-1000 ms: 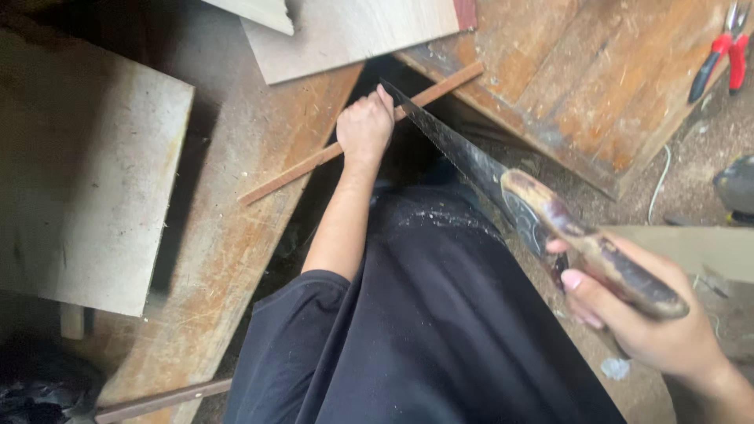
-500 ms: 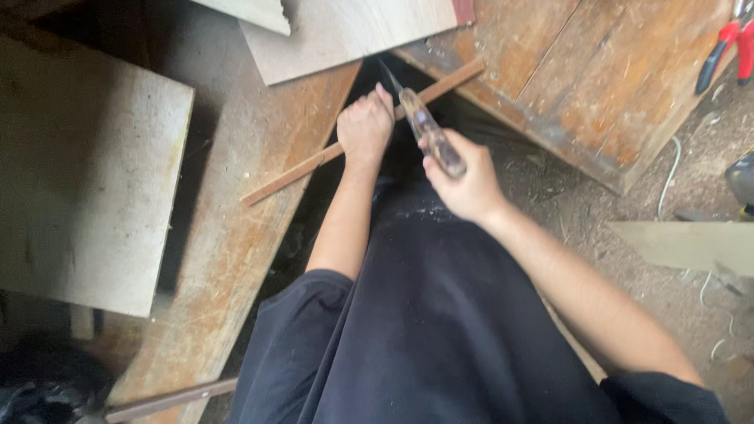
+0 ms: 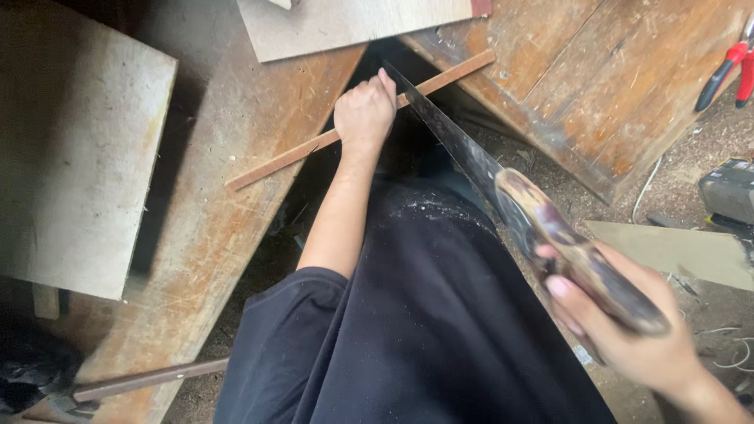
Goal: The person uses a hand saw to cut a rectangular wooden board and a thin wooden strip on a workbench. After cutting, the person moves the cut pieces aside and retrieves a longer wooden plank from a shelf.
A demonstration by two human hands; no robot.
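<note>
Across the dark gap between two worn boards lies a thin wooden strip [image 3: 314, 145], and the left hand [image 3: 365, 114] is closed down on it, pressing it where it spans the gap. Just right of that hand the blade of a handsaw [image 3: 463, 153] meets the strip at a slant, its tip touching the wood beside the fingers. The right hand [image 3: 628, 334] is wrapped tight around the saw's dark, mottled handle, drawn back near the person's body, well apart from the left hand. Left of the left hand a pale flat board [image 3: 75, 149] rests on the bench [image 3: 212, 204]. Far beyond the right hand, red-handled pliers [image 3: 726, 71] lie at the edge of view.
</note>
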